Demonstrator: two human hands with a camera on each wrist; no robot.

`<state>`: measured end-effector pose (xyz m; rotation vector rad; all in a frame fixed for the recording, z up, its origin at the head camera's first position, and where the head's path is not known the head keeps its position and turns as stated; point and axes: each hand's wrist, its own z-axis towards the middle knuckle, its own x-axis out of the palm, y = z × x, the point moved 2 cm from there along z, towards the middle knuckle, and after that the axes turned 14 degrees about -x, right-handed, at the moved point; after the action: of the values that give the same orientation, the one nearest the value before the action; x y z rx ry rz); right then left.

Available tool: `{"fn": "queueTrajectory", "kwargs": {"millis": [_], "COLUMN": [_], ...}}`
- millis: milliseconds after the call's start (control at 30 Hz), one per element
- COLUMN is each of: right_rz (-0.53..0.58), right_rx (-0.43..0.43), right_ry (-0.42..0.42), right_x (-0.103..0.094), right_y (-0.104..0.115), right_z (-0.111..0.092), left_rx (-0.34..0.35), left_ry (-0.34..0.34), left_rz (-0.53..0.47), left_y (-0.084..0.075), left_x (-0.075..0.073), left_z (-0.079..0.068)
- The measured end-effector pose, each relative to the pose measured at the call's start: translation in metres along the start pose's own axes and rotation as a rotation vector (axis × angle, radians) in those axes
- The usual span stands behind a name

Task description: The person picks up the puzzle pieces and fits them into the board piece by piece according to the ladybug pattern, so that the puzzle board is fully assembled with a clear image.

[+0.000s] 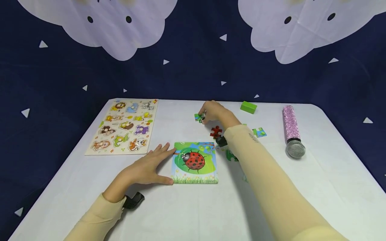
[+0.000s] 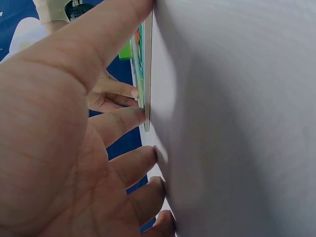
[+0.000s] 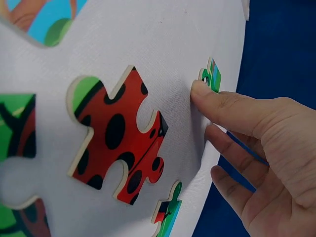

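Observation:
My left hand [image 1: 144, 169] lies with fingers spread at the left edge of a square ladybug puzzle board [image 1: 194, 164]; its thumb and index fingertip touch that edge. Beyond the board, my right hand [image 1: 213, 111] pinches a small green and blue puzzle piece [image 1: 197, 117] at the table surface. In the right wrist view the thumb tip covers part of this piece [image 3: 215, 76], and the index finger is mostly hidden. Nearer lies a red, black-spotted puzzle piece [image 3: 116, 131]. Another piece [image 3: 169, 210] shows below it.
An animal peg puzzle board [image 1: 122, 127] lies at the back left. A green block [image 1: 248, 107] and a pink glittery microphone [image 1: 291, 130] are on the right. Loose puzzle pieces, including a green and blue one [image 1: 259, 132], lie around my right forearm, which partly hides some.

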<state>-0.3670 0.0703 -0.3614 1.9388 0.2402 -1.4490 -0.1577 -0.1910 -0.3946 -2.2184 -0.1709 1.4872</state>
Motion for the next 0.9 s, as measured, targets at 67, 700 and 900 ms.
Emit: {"fn": "queueTrajectory", "kwargs": {"millis": [67, 700, 900], "right_rz": [0.019, 0.087, 0.07], "right_rx": [-0.006, -0.008, -0.014], "right_ry": [-0.001, -0.048, -0.059], "right_x": [-0.0002, 0.0022, 0.0018], "right_y": [-0.001, -0.0046, -0.0074], "right_z": [0.0, -0.0012, 0.0018], "left_rx": [0.0, 0.002, 0.004], "left_ry": [-0.001, -0.007, -0.01], "left_rz": [0.004, 0.015, 0.023], "left_y": [-0.0002, 0.0037, 0.0029], "left_x": [-0.0003, 0.0044, 0.0024], "left_z": [-0.0002, 0.0005, 0.0012]}}
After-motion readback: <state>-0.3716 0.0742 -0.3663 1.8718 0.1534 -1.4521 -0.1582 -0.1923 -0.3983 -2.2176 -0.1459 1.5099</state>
